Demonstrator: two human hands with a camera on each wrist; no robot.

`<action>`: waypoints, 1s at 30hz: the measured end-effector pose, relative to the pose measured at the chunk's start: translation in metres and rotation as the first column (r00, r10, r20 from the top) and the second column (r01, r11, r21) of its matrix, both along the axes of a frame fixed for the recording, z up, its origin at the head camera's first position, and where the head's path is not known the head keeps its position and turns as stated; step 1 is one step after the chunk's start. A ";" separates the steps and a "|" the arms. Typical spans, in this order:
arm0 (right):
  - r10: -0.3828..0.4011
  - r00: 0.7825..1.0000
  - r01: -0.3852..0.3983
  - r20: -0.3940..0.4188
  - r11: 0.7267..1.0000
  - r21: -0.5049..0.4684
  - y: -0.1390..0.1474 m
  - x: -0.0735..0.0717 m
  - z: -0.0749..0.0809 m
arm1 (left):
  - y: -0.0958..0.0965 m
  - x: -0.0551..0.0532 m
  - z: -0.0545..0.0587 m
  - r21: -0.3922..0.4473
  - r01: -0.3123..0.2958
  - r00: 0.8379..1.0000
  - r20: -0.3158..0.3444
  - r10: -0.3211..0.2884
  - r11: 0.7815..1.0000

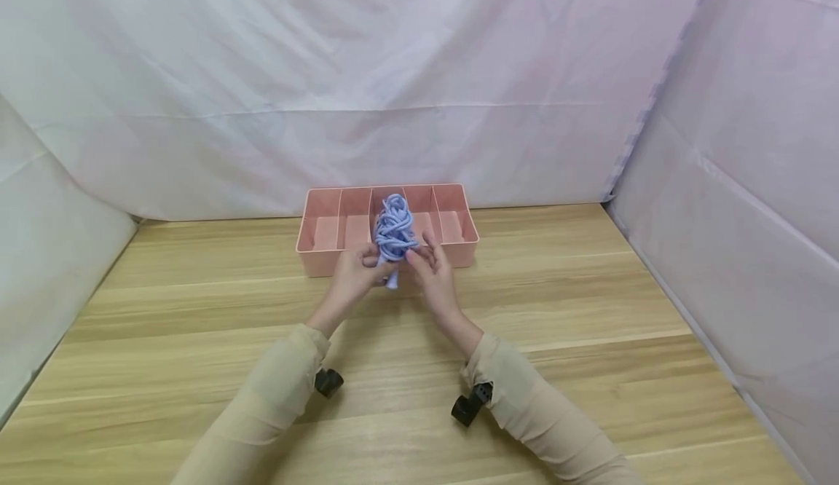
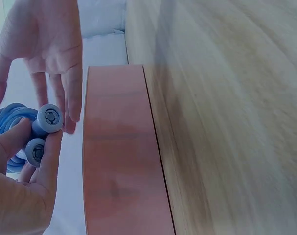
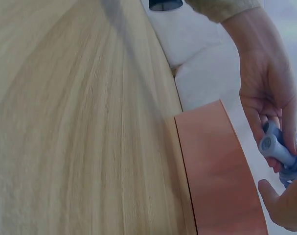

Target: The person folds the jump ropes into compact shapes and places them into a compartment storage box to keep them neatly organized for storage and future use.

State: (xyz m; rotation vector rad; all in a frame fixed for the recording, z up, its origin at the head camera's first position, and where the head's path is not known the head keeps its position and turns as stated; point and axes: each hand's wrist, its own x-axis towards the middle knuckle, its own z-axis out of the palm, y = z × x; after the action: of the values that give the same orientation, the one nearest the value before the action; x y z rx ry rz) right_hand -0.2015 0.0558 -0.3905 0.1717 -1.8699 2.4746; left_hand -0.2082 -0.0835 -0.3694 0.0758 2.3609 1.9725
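A bundled blue jump rope (image 1: 395, 226) is held up in front of the pink divided box, overlapping its middle in the head view. My left hand (image 1: 356, 272) pinches its two handles (image 2: 51, 118) between thumb and fingers, their round ends toward me. The cord is wound in a loose tangle beyond the handles. My right hand (image 1: 435, 281) is at the bundle's right side, thumb and fingertips right at the cord. In the left wrist view the right hand's fingers (image 2: 74, 93) extend loosely beside the rope, not curled round it.
The pink box (image 1: 387, 263) with several compartments stands at the back of the wooden table (image 1: 216, 310), near a white cloth wall (image 1: 249, 55). Further cloth walls (image 1: 734, 143) rise at the sides. A black wrist camera (image 1: 467, 408) hangs under each sleeve.
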 end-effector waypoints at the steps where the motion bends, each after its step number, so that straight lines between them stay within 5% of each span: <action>1: 0.007 1.000 -0.007 0.010 1.000 -0.005 -0.001 0.000 0.000 | 0.001 -0.002 0.000 0.015 0.000 1.000 0.019 0.000 1.000; 7: -0.010 1.000 0.009 -0.004 1.000 -0.018 -0.002 -0.004 0.005 | 0.012 -0.008 0.003 0.058 0.010 0.998 0.060 -0.013 0.998; 12: -0.060 0.998 0.060 0.035 0.998 -0.025 0.002 -0.010 0.010 | 0.017 -0.014 0.006 0.012 0.006 0.999 0.044 -0.006 1.000; 21: -0.151 0.977 0.157 0.148 0.987 -0.034 0.011 -0.030 0.015 | 0.024 -0.024 0.015 -0.031 0.092 0.995 0.029 -0.091 0.995; 27: -0.148 0.979 0.152 0.144 0.988 -0.018 0.017 -0.040 0.020 | 0.029 -0.033 0.013 -0.190 0.000 0.996 -0.088 -0.017 0.982; 30: -0.168 0.974 0.176 0.150 0.983 -0.043 0.018 -0.045 0.022 | 0.034 -0.037 0.012 -0.149 -0.081 0.991 -0.115 0.064 0.986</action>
State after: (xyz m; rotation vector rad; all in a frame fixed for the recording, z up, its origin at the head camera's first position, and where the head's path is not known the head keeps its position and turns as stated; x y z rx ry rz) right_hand -0.2461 0.0741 -0.3689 -0.1708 -1.7778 2.4767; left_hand -0.2452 -0.0494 -0.3575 0.0948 2.6127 1.8542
